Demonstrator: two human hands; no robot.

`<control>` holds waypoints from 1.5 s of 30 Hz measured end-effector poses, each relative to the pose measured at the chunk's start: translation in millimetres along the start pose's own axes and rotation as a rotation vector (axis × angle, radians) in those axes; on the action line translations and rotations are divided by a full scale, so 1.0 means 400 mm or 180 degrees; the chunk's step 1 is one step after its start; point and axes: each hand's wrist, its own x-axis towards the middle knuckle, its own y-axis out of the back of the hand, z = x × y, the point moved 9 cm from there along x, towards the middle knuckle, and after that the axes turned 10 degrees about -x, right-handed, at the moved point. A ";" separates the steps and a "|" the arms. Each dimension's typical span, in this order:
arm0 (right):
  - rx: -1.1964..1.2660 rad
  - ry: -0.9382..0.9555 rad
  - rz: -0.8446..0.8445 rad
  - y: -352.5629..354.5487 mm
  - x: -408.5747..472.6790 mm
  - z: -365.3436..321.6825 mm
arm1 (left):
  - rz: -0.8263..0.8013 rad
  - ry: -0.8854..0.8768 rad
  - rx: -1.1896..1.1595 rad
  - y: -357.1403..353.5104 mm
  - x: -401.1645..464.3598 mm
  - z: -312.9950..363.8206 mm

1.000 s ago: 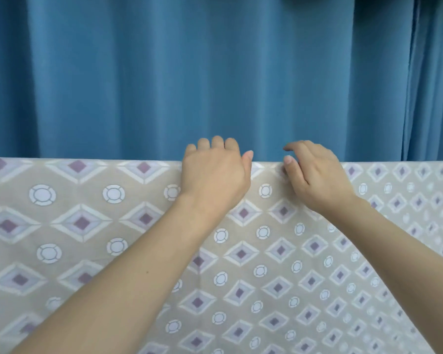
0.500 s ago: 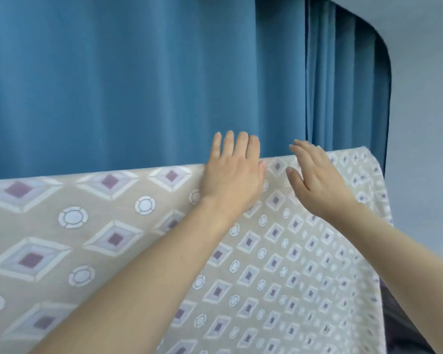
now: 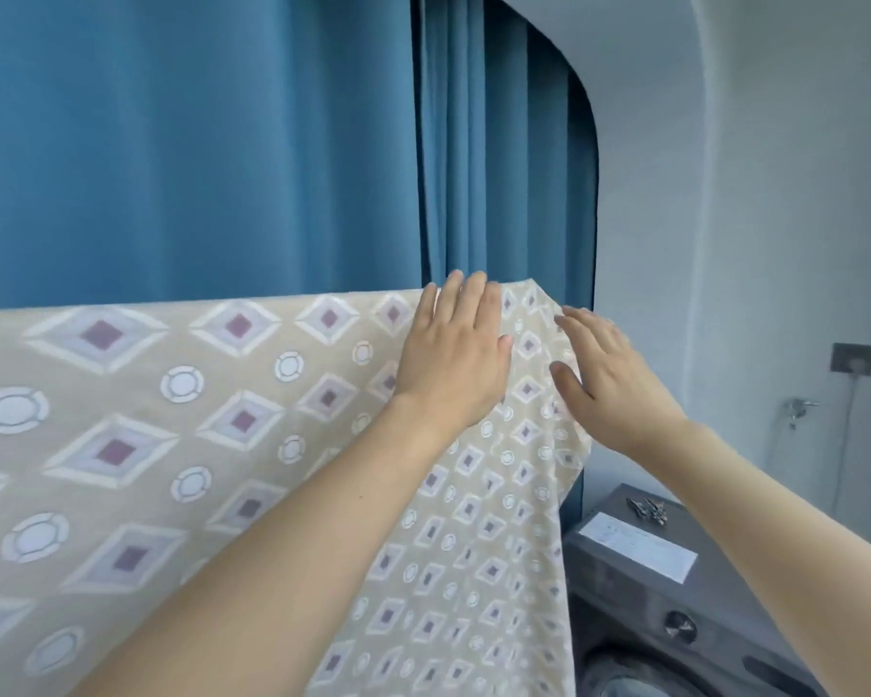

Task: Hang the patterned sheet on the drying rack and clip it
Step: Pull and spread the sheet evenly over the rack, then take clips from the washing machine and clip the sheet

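As it hangs: the sheet (image 3: 182,445) drapes over a hidden bar before a blue curtain (image 3: 197,143); its right edge falls beside a grey washer (image 3: 675,596)
Left hand (image 3: 453,364): flat on the sheet's top edge near the right corner, fingers straight, holding nothing
Right hand (image 3: 609,389): just beside, fingers spread against the sheet's right edge, gripping nothing
Washer top: metal clips (image 3: 647,510), a white label (image 3: 639,545)

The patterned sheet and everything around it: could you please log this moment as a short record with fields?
sheet: patterned sheet draped over a hidden support, right end hanging down
left hand: left hand flat on the sheet near its top edge, fingers straight
right hand: right hand open at the sheet's right end
clips on sheet: none visible
clips: metal clips on the grey machine
background: blue curtain
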 end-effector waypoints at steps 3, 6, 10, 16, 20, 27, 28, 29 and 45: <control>-0.0088 -0.0135 -0.0118 -0.036 -0.017 0.121 | -0.0087 -0.0077 -0.0219 -0.121 0.044 0.070; -0.0191 -0.0266 -0.0288 -0.092 -0.034 0.228 | -0.0188 -0.0113 -0.0400 -0.234 0.082 0.122; -0.0317 -0.0444 -0.0484 -0.172 -0.059 0.367 | -0.0316 -0.0205 -0.0615 -0.383 0.131 0.175; -0.0487 -0.0802 -0.0899 -0.293 -0.107 0.578 | -0.0460 -0.0276 -0.1148 -0.645 0.178 0.290; -0.0510 -0.1102 -0.1231 -0.387 -0.183 0.747 | -0.0699 -0.0309 -0.1406 -0.857 0.191 0.407; -0.0294 -0.1692 -0.1895 -0.563 -0.355 1.083 | -0.1661 0.0221 -0.1712 -1.236 0.186 0.547; -0.0242 -0.1738 -0.1964 -0.588 -0.375 1.119 | -0.1812 0.0347 -0.1742 -1.285 0.185 0.557; -0.0196 -0.1769 -0.2042 -0.618 -0.395 1.159 | -0.1983 0.0497 -0.1794 -1.340 0.183 0.571; 0.0840 -0.2384 -0.2988 -1.352 -0.568 1.495 | -0.3686 0.2223 -0.2045 -2.248 -0.048 0.502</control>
